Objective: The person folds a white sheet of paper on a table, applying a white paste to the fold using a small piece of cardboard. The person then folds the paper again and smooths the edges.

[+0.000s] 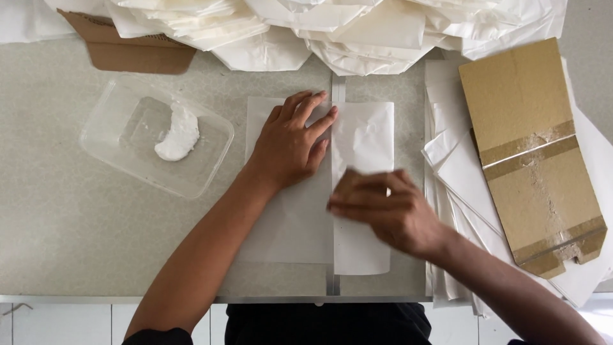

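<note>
A white paper sheet [364, 137] lies flat on the speckled table [57, 223], partly folded along a vertical line near its middle. My left hand [290, 144] rests flat on the left half, fingers spread and pointing up toward the fold. My right hand [383, 207] sits lower on the right half, fingers together and pressed against the fold edge; it is slightly blurred. Neither hand grips anything.
A clear plastic tray [211, 160] holding a lump of white paste [179, 134] stands at the left. A stack of white sheets [456, 160] under a taped cardboard piece [530, 153] lies at the right. Folded white paper bags [357, 29] pile along the back, beside brown cardboard [134, 54].
</note>
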